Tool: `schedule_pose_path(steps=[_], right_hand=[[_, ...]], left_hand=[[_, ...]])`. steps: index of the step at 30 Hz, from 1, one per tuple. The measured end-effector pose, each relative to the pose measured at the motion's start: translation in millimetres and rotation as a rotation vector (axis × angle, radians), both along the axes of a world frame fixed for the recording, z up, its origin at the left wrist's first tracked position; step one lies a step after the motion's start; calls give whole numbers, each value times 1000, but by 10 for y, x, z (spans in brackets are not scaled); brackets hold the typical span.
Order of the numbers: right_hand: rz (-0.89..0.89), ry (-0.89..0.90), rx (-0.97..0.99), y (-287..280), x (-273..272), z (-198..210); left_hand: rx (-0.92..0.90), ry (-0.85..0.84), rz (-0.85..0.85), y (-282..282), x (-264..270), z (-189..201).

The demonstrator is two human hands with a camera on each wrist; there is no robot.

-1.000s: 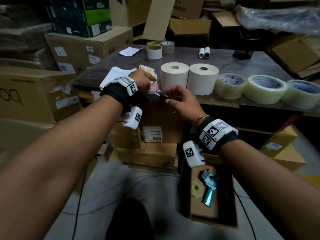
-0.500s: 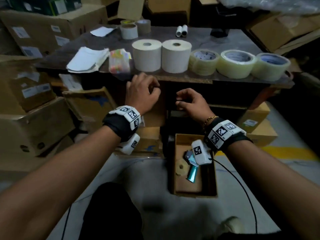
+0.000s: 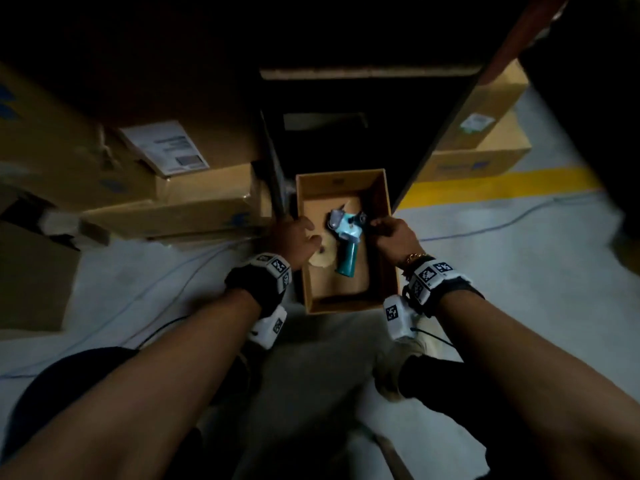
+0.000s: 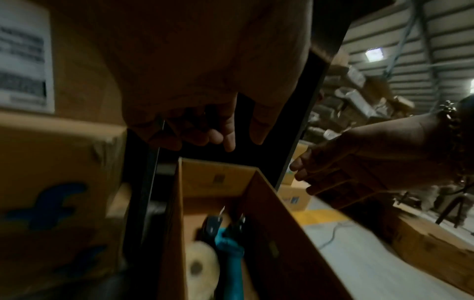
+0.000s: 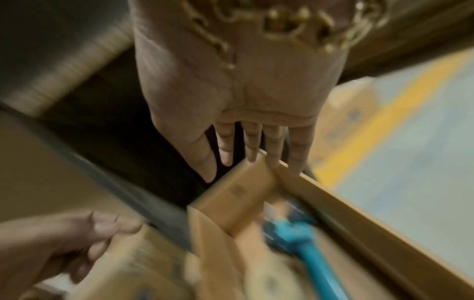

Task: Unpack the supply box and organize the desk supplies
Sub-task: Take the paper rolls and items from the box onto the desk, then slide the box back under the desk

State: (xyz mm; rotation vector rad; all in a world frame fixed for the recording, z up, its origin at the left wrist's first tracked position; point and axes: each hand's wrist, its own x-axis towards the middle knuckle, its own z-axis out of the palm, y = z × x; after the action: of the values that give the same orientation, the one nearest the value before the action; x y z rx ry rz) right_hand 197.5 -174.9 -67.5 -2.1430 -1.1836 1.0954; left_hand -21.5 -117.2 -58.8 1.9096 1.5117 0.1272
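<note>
Currently listed, floor level: one open cardboard box [image 3: 377,188], holding a teal tape dispenser [image 3: 347,237] and a pale tape roll [image 3: 323,252] lying beside it. Left hand [image 3: 294,237]: over the box's left wall by the roll, fingers loosely curled, empty. Right hand [image 3: 394,235]: over the right wall, fingers nearly straight, empty. Handling note, by judgement: take the dispenser by its handle, keep clear of the toothed blade end, lift straight up, then carry both items to the worktop.
</note>
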Motion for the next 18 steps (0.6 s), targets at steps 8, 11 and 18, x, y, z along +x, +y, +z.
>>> schedule_pose_path(steps=[8,11,18], right_hand=[[103,-212,-269,-456,130,-1051],[84,-221,-300,-584,161,-1236],[60,-28,-204,-810,236,-1475]], left_hand=[[-296,140,139,-450,-5,-1276],[-380,128,155,-602,42,-1515],[-373,-76,167,-750,36,-1631]])
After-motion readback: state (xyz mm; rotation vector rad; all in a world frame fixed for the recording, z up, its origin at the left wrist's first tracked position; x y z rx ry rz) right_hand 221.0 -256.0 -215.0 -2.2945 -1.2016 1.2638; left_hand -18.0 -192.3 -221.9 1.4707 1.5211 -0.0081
